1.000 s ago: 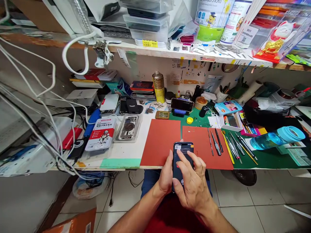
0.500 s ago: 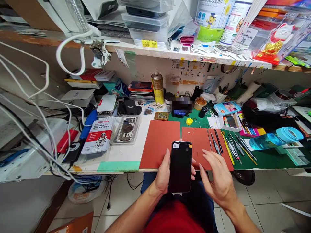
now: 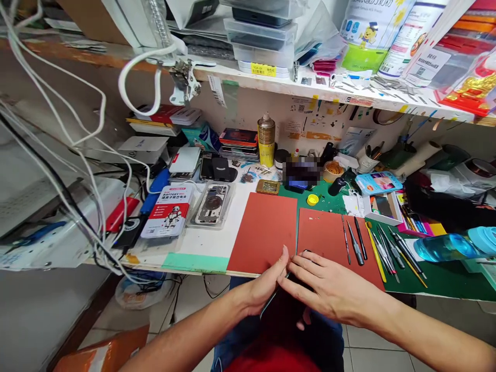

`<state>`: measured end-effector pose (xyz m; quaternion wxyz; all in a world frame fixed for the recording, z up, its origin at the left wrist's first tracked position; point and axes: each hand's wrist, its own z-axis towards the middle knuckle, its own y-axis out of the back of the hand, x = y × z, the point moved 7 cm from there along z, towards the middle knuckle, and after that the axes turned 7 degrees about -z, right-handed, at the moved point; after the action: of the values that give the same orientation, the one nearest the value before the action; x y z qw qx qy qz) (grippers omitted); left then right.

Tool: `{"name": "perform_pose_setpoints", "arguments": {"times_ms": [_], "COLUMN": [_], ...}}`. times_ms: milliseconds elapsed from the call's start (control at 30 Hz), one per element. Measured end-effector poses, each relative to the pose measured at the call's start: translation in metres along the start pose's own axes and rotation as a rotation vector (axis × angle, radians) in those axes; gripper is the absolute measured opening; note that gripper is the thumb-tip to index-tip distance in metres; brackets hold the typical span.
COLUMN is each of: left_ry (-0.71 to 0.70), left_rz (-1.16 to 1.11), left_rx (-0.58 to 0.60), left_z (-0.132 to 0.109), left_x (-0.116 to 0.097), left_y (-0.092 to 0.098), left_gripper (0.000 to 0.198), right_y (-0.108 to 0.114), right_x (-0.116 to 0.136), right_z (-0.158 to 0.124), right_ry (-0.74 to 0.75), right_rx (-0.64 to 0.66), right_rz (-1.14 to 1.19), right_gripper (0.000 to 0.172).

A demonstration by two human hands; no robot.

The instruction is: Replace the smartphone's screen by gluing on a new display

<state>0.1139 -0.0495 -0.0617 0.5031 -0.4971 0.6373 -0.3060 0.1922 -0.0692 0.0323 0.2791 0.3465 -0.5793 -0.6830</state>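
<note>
Both my hands meet just below the workbench's front edge, around a black phone (image 3: 279,302). My left hand (image 3: 263,285) cups the phone from the left, fingers closed on its edge. My right hand (image 3: 325,289) lies across the phone's upper part with fingers stretched over it, hiding most of the screen. Only a dark strip of the phone shows between my hands, tilted. Directly beyond my fingers lie two red-brown mats (image 3: 263,231) on the bench.
A row of screwdrivers and tweezers (image 3: 372,245) lies right of the mats on a green cutting mat (image 3: 430,266). A phone housing (image 3: 211,203), battery pack box (image 3: 168,216), spray can (image 3: 266,140) and blue bottle (image 3: 449,247) crowd the bench. White cables (image 3: 77,170) hang at left.
My right hand, off to the right half a second ago, has come back over the phone. The phone has dropped lower and tilted, and the view has shifted left.
</note>
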Motion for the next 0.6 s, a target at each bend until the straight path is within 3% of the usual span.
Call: {"name": "perform_pose_setpoints", "arguments": {"times_ms": [100, 200, 300, 367, 400, 467, 533, 600], "left_ry": [0.014, -0.094, -0.360, -0.541, -0.538, -0.384, -0.360, -0.336], "left_rz": [-0.024, -0.073, -0.020, 0.144, 0.272, 0.538, 0.716, 0.708], "left_rx": [-0.029, -0.083, -0.349, -0.631, -0.730, -0.944, -1.251, -1.372], "left_z": [-0.012, -0.037, -0.077, -0.112, -0.126, -0.149, -0.177, -0.190], "left_x": [-0.022, -0.045, -0.050, -0.033, -0.016, 0.026, 0.052, 0.068], "left_y": [0.002, 0.016, 0.055, 0.089, 0.105, 0.143, 0.183, 0.218], "left_gripper": [0.095, 0.092, 0.085, 0.081, 0.079, 0.073, 0.073, 0.080], "right_y": [-0.008, -0.023, -0.047, -0.063, -0.070, -0.080, -0.086, -0.089], "right_x": [-0.016, -0.040, -0.063, -0.075, -0.079, -0.084, -0.085, -0.084], "right_z": [0.005, 0.011, 0.023, 0.034, 0.039, 0.050, 0.059, 0.065], "right_ry": [-0.046, -0.127, -0.191, -0.219, -0.229, -0.242, -0.256, -0.268], "right_rx": [0.002, -0.007, 0.049, 0.099, 0.116, 0.132, 0.139, 0.140], "right_rz": [0.096, 0.177, 0.184, 0.184, 0.186, 0.192, 0.196, 0.196], "right_gripper": [0.067, 0.079, 0.080, 0.077, 0.077, 0.075, 0.071, 0.068]}}
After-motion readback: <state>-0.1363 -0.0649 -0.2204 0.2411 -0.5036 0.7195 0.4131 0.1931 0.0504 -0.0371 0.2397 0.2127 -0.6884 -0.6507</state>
